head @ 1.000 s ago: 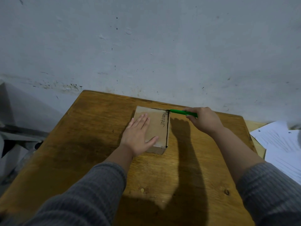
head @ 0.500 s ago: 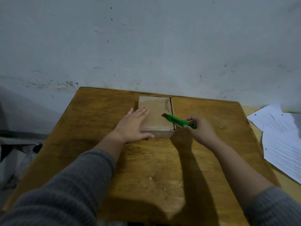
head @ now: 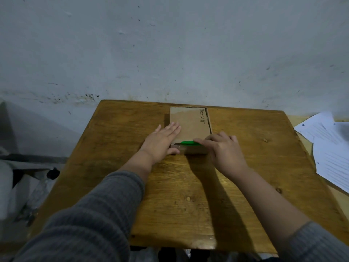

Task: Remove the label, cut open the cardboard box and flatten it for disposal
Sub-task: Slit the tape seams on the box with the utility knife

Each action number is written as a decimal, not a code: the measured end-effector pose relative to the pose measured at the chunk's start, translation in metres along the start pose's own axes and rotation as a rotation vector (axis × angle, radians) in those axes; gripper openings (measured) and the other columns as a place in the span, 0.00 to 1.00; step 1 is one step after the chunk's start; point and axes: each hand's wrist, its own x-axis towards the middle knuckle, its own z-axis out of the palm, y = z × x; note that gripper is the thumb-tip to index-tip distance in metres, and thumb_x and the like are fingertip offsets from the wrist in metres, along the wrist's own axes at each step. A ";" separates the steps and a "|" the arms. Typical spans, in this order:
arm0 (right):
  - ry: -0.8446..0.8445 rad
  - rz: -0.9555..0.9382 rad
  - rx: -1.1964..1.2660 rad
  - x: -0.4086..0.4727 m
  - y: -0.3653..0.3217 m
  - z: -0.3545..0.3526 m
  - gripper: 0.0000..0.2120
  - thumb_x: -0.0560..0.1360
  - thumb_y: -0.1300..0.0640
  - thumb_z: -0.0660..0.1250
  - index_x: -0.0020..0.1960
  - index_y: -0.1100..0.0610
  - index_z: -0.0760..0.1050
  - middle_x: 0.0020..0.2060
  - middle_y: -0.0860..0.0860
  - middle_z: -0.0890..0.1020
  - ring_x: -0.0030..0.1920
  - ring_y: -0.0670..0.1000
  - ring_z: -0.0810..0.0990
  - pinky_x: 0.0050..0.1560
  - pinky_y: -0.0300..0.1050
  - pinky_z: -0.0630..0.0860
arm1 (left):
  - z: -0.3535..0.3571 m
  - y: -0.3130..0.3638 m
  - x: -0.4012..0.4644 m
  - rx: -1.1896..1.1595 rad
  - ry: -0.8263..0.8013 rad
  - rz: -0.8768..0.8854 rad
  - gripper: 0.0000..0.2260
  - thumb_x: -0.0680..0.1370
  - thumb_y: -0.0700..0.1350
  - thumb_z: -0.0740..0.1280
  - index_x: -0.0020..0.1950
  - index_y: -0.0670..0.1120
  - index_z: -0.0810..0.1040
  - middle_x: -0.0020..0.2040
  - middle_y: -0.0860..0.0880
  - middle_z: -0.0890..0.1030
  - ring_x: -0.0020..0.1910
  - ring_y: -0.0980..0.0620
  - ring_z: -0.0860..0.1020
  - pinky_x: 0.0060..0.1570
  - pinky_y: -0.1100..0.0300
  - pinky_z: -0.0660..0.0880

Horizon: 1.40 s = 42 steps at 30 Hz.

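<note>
A small brown cardboard box (head: 188,123) lies flat on the wooden table (head: 113,140), near its far edge. Handwriting runs along the box's right side, next to a slit down that edge. My left hand (head: 162,141) presses flat on the box's near left corner, fingers spread. My right hand (head: 222,151) grips a green utility knife (head: 189,142), which lies along the box's near top edge and points left. The blade tip is hidden.
A stained grey wall (head: 170,53) rises right behind the table. White lined papers (head: 330,146) lie on a surface to the right. Grey clutter (head: 22,178) sits low on the left beside the table.
My right hand carried the knife from the box's far right corner, down the right edge, round to the near edge. The left hand stayed pressed on the box.
</note>
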 end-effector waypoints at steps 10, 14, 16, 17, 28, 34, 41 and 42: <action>0.010 0.005 -0.049 0.002 -0.006 0.000 0.22 0.76 0.59 0.63 0.67 0.43 0.70 0.55 0.48 0.80 0.54 0.53 0.73 0.50 0.51 0.67 | -0.004 -0.002 0.000 0.025 -0.050 0.010 0.39 0.77 0.58 0.63 0.78 0.48 0.43 0.78 0.51 0.43 0.77 0.54 0.44 0.75 0.48 0.48; 0.021 0.002 -0.064 0.006 -0.007 0.001 0.22 0.76 0.59 0.64 0.67 0.44 0.71 0.54 0.49 0.80 0.53 0.54 0.73 0.49 0.52 0.68 | -0.001 -0.001 0.000 0.013 -0.034 -0.001 0.39 0.77 0.57 0.64 0.78 0.49 0.43 0.78 0.52 0.43 0.77 0.54 0.43 0.75 0.48 0.48; 0.027 -0.002 -0.084 0.006 -0.007 0.001 0.21 0.75 0.59 0.64 0.66 0.44 0.72 0.53 0.49 0.81 0.52 0.54 0.73 0.48 0.53 0.68 | -0.001 -0.001 0.000 0.008 -0.038 -0.003 0.39 0.77 0.57 0.64 0.78 0.49 0.43 0.78 0.52 0.43 0.77 0.54 0.43 0.75 0.47 0.48; 0.021 -0.009 -0.095 0.006 -0.008 0.001 0.22 0.75 0.59 0.65 0.66 0.44 0.72 0.54 0.50 0.80 0.53 0.54 0.73 0.49 0.52 0.67 | -0.001 -0.001 0.000 0.006 -0.038 -0.003 0.39 0.77 0.56 0.64 0.78 0.49 0.43 0.78 0.52 0.43 0.77 0.54 0.43 0.75 0.47 0.48; 0.059 0.023 -0.058 0.005 -0.002 -0.010 0.21 0.75 0.61 0.64 0.65 0.44 0.74 0.52 0.49 0.81 0.51 0.53 0.73 0.47 0.50 0.64 | -0.001 0.000 0.000 -0.029 -0.030 -0.007 0.39 0.77 0.55 0.65 0.78 0.49 0.43 0.78 0.52 0.44 0.77 0.54 0.44 0.75 0.49 0.47; 0.038 0.018 -0.019 0.007 -0.006 0.001 0.21 0.75 0.61 0.64 0.65 0.44 0.73 0.52 0.49 0.81 0.52 0.53 0.73 0.49 0.52 0.66 | -0.002 0.000 0.000 -0.008 -0.035 -0.006 0.39 0.76 0.56 0.65 0.78 0.49 0.44 0.78 0.52 0.45 0.77 0.54 0.44 0.75 0.49 0.48; 0.013 0.014 -0.042 0.009 -0.009 0.006 0.21 0.75 0.60 0.64 0.65 0.44 0.73 0.53 0.48 0.80 0.53 0.53 0.72 0.50 0.52 0.66 | 0.001 -0.001 0.000 -0.013 -0.025 -0.007 0.39 0.76 0.55 0.65 0.78 0.49 0.44 0.78 0.52 0.44 0.77 0.54 0.44 0.75 0.49 0.48; 0.011 0.006 -0.053 0.010 -0.010 0.005 0.21 0.75 0.60 0.64 0.66 0.44 0.72 0.53 0.49 0.80 0.53 0.53 0.72 0.50 0.52 0.66 | 0.002 -0.001 0.001 -0.011 -0.021 -0.010 0.39 0.76 0.55 0.65 0.78 0.49 0.44 0.78 0.52 0.44 0.77 0.54 0.44 0.75 0.49 0.47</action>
